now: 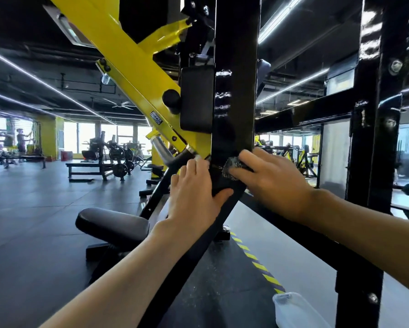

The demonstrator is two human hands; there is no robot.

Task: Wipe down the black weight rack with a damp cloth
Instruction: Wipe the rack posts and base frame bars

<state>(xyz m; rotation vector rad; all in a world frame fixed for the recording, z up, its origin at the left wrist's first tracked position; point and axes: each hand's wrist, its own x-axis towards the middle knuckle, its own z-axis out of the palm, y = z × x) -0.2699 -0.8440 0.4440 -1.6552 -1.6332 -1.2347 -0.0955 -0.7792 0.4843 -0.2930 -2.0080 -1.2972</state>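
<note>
Where it rose from the gym floor (33,221), black weight rack (234,102) stood upright; yellow machine arm (127,62) slanted just left of it; padded seat (113,223) lay low beside; left hand (191,192) gripped the post's edge, thumb across its face; right hand (272,181) clutched grey cloth (232,166), pressing it against the post; clear tub (293,311), lower right.

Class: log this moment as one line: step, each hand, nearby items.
step: wiping rack post | right hand: presses cloth against post | left hand: grips post beside it | nearby: clear plastic tub on floor
</note>
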